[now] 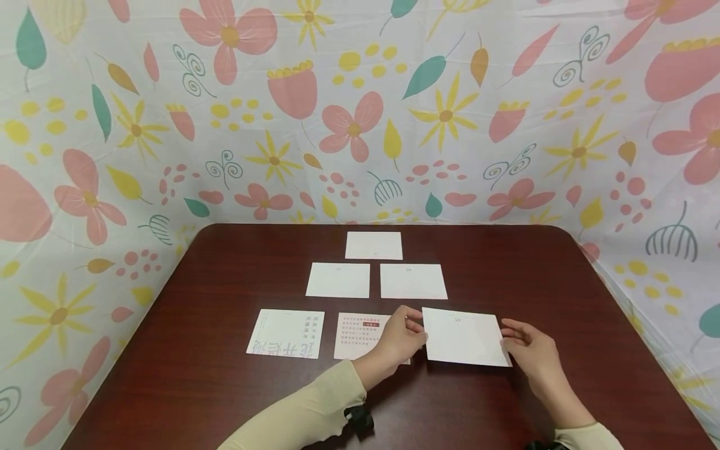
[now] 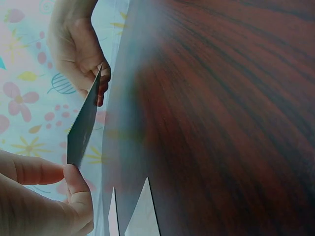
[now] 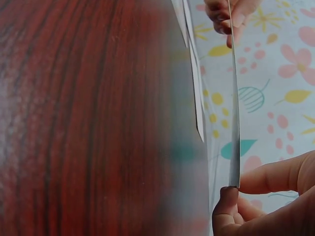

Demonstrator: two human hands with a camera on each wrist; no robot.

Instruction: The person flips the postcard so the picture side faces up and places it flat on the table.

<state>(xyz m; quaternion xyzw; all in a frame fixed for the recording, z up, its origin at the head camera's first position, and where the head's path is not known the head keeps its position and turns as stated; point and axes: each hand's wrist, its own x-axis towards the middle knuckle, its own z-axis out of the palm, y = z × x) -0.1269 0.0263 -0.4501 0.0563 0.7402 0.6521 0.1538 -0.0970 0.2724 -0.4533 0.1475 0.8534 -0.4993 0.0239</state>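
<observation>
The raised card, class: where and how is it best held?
The raised card is probably best pinched at its short edges, left grip from the left, right grip from the right: it is thin and off the table, leaving both faces reachable.

Chinese characters (image 1: 288,349) mark the leftmost card (image 1: 284,331) (开 legible) and pink card (image 1: 353,337).
</observation>
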